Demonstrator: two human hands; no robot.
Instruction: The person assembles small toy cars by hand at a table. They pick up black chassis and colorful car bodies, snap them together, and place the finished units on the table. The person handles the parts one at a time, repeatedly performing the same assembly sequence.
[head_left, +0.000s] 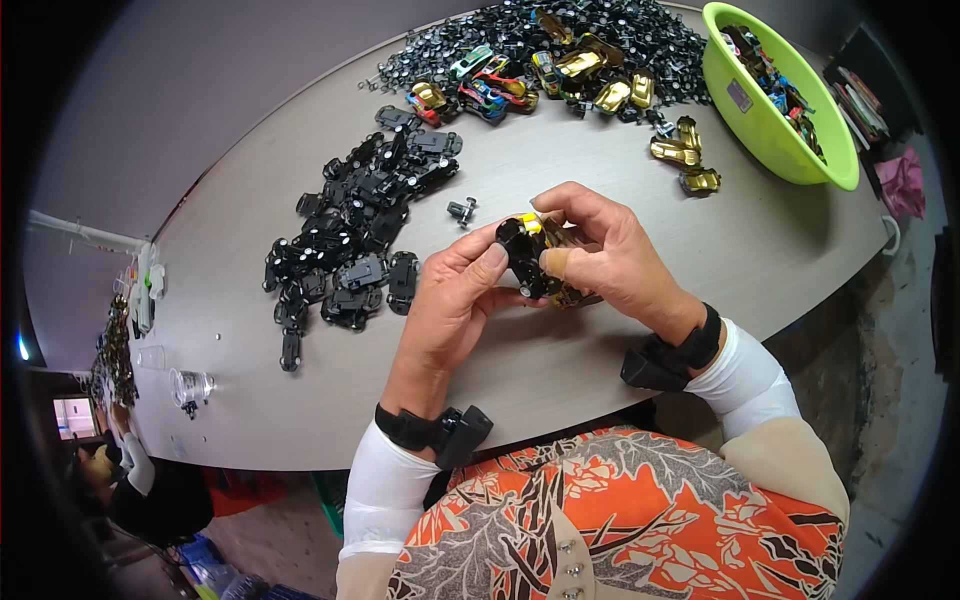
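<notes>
Both hands hold one toy car (522, 258) over the table, its dark hollow side turned up and gold and yellow showing at its edges. My left hand (450, 295) grips its left end, thumb on top. On the other side my right hand (620, 255) pinches the car between thumb and fingers; the thumb has a tan wrap. A small black wheel-and-axle piece (462, 210) lies just beyond my left hand. Left of it spreads a heap of black toy car bases (350, 270). Some gold toy cars (676, 151) lie beyond my right hand.
A large mound of small wheel pieces (450, 55) covers the table's far side, with colourful toy cars (490, 88) at its edge. At right, a green basin (765, 135) holds more cars. A clear plastic cup (190, 386) stands at left, near another person (150, 495).
</notes>
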